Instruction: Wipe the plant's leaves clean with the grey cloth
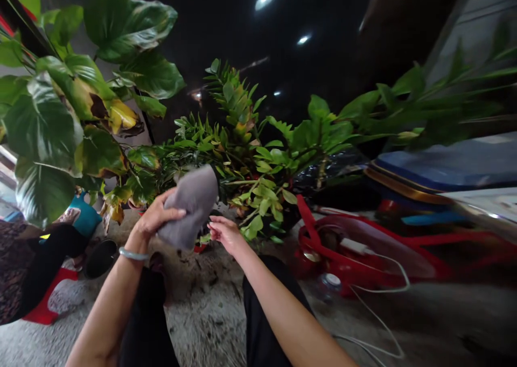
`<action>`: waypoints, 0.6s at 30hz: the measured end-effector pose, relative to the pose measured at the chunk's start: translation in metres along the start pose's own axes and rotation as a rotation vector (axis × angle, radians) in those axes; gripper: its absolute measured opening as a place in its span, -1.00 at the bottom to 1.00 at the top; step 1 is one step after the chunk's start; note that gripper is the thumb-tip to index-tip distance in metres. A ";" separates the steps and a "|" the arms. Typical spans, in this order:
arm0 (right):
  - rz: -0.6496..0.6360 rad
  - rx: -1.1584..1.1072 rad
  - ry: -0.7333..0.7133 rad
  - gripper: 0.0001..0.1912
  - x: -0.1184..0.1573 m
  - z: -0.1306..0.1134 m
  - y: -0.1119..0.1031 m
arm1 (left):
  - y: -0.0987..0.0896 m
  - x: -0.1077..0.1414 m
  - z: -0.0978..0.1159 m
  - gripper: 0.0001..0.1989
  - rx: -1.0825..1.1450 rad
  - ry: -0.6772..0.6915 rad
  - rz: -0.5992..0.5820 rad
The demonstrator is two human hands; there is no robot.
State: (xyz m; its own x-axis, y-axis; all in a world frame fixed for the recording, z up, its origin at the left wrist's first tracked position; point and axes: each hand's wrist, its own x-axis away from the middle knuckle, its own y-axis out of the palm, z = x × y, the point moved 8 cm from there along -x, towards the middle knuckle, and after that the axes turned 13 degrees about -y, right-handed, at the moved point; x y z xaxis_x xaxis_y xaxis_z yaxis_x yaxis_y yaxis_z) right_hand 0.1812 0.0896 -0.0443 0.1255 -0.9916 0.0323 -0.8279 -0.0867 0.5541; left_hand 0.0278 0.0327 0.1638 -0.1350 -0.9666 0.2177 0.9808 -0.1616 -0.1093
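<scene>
My left hand, with a pale bracelet on its wrist, grips a folded grey cloth. The cloth is a little blurred. Just right of its lower edge is my right hand, its fingers bent and pinched together near some small leaves; what they hold, if anything, is too small to make out. Beyond both hands stands a leafy green plant with some yellowed leaves.
Large broad leaves hang at the left. Another person's dark-clothed leg is by a red stool and a dark bowl. At right lie a red bag, a clear bottle and a white cable.
</scene>
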 end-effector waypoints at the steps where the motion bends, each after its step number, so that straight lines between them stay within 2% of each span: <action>1: -0.002 -0.011 0.008 -0.73 0.002 -0.002 0.002 | -0.003 -0.009 0.010 -0.23 0.081 0.062 0.055; 3: 0.017 -0.031 0.038 -0.70 0.005 -0.003 0.002 | -0.003 -0.028 0.004 -0.26 0.200 0.076 0.144; 6: 0.038 0.001 0.092 -0.76 0.008 0.000 -0.003 | 0.013 -0.039 -0.051 -0.43 0.166 -0.123 0.205; 9: 0.076 0.071 0.131 -0.84 0.008 0.002 -0.011 | 0.034 -0.019 -0.107 -0.54 0.115 -0.296 0.111; 11: 0.092 0.096 0.112 -0.84 0.008 -0.003 -0.014 | 0.041 -0.001 -0.125 -0.51 0.173 -0.338 0.056; 13: 0.064 0.077 0.080 -0.81 0.011 -0.013 -0.011 | 0.040 0.009 -0.126 -0.43 0.242 -0.321 0.071; 15: -0.015 0.010 0.063 -0.75 0.022 -0.024 0.001 | 0.037 0.011 -0.117 -0.39 0.287 -0.270 0.134; 18: -0.122 -0.094 0.029 -0.56 0.054 -0.038 0.024 | 0.039 0.009 -0.101 -0.40 0.288 -0.195 0.203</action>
State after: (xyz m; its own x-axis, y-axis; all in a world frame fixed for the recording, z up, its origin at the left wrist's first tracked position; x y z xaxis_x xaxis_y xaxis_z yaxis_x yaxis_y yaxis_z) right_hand 0.1890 0.0379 0.0022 0.2387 -0.9709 -0.0167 -0.7509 -0.1954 0.6308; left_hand 0.0511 -0.0023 0.0637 0.0680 -0.9129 0.4024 0.9879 0.1181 0.1008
